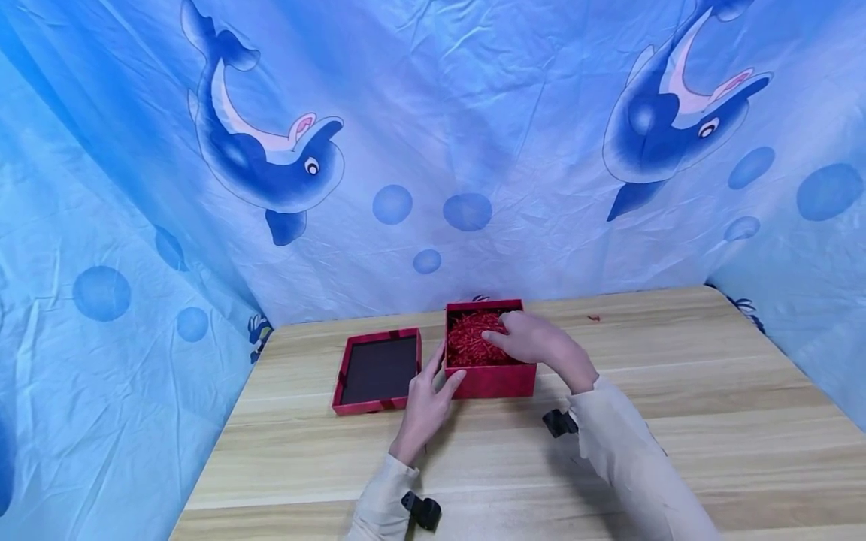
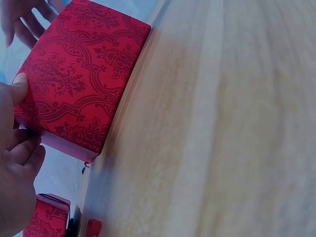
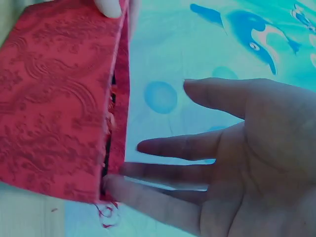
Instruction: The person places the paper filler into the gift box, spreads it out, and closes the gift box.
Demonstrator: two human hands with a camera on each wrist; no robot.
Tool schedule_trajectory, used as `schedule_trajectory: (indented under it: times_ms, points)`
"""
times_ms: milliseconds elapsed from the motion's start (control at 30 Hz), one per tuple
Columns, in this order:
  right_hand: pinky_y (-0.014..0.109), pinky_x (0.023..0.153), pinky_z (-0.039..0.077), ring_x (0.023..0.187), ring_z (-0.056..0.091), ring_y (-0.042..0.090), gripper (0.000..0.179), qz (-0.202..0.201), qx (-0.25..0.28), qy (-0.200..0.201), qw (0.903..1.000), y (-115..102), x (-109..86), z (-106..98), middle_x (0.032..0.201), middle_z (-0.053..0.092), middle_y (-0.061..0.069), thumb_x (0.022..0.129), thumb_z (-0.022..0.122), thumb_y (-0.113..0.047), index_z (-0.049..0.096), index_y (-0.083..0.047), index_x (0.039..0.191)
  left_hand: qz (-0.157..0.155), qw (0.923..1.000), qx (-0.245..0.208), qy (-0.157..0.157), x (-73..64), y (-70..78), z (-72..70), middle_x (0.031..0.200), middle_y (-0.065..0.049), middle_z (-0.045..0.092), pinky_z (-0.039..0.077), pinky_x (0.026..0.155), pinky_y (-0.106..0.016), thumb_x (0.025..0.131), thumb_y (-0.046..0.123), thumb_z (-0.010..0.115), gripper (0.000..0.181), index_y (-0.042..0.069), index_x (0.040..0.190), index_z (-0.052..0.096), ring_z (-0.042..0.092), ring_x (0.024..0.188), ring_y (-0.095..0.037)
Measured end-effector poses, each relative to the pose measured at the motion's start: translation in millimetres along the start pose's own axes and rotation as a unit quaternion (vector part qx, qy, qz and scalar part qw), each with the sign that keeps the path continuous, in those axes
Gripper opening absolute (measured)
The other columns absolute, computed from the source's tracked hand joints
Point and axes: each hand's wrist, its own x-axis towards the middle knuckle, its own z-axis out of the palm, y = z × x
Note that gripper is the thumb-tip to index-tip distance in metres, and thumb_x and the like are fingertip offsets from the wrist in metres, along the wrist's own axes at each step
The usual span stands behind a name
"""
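A red gift box (image 1: 492, 382) with a dark floral pattern, plain in the left wrist view, stands uncovered on the table. Red shredded paper (image 1: 470, 342) fills it. My left hand (image 1: 428, 398) holds the box's front left corner, thumb on the front face and curled fingers along the left side. Above the box's right half is my right hand (image 1: 534, 338), palm down, its fingers over the shredded paper. The right wrist view shows those fingers extended and spread by the rim, with nothing gripped. Whether the fingertips touch the paper I cannot tell.
The box's lid (image 1: 376, 368) lies upturned to the left, dark inside with a red rim. A small red scrap (image 1: 593, 318) is on the wooden table (image 1: 676, 376) at the right. Behind the table hangs a blue dolphin-print curtain (image 1: 419, 150).
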Motion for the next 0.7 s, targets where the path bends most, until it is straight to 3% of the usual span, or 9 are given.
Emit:
schedule_trajectory:
  times_ms: [100,167,300,433,567,700]
  points:
    - [0.037,0.071,0.050,0.067,0.051,0.017,0.039,0.014,-0.029,-0.018,0.9993,-3.5,-0.3,7.5,0.075,0.054,0.005,0.109,0.053,-0.033,0.065,-0.001,0.091,0.002,1.0000,-0.001,0.002,-0.7,0.4,-0.1,0.159,-0.017,0.042,0.044,0.109,-0.049,0.103,0.029,0.067,0.069,0.004,0.160,0.037,0.048,0.138,-0.037]
    - [0.037,0.069,0.049,0.065,0.051,0.017,0.039,0.022,-0.037,-0.029,0.9987,-4.8,1.9,14.9,0.075,0.056,0.006,0.109,0.054,-0.034,0.064,-0.002,0.087,0.002,1.0000,-0.006,0.001,-0.8,0.6,0.0,0.159,-0.016,0.041,0.044,0.109,-0.048,0.103,0.028,0.067,0.068,0.006,0.160,0.037,0.047,0.139,-0.037]
    - [0.042,0.082,0.054,0.082,0.063,0.021,0.041,0.042,-0.041,-0.043,0.9973,-4.9,13.7,29.5,0.097,0.069,0.013,0.109,0.054,-0.035,0.069,0.003,0.107,0.005,0.9999,-0.011,-0.001,-0.4,-0.6,-0.5,0.160,-0.019,0.040,0.045,0.107,-0.048,0.103,0.026,0.067,0.068,0.006,0.161,0.037,0.047,0.138,-0.037]
    - [0.047,0.096,0.052,0.108,0.067,0.031,0.043,0.060,-0.047,-0.055,0.9956,-1.7,28.0,41.1,0.120,0.069,0.020,0.109,0.052,-0.032,0.068,0.006,0.121,0.002,1.0000,-0.008,-0.002,0.3,-1.9,-1.0,0.160,-0.019,0.039,0.045,0.107,-0.048,0.103,0.026,0.068,0.068,0.004,0.160,0.037,0.048,0.137,-0.037]
    - [0.049,0.101,0.050,0.118,0.064,0.035,0.040,0.069,-0.052,-0.058,0.9946,-1.7,33.9,44.8,0.124,0.068,0.021,0.110,0.051,-0.030,0.068,0.005,0.119,0.001,1.0000,-0.002,-0.001,0.3,-1.2,-1.3,0.160,-0.019,0.040,0.044,0.108,-0.048,0.103,0.026,0.068,0.069,0.003,0.160,0.037,0.048,0.137,-0.037]
    - [0.049,0.096,0.052,0.112,0.065,0.033,0.042,0.058,-0.045,-0.038,0.9966,-5.7,26.5,33.6,0.120,0.068,0.020,0.110,0.051,-0.031,0.066,0.006,0.121,0.000,1.0000,-0.005,-0.003,0.7,-0.1,-1.3,0.160,-0.016,0.040,0.044,0.109,-0.048,0.103,0.027,0.068,0.069,0.004,0.160,0.037,0.048,0.138,-0.036]
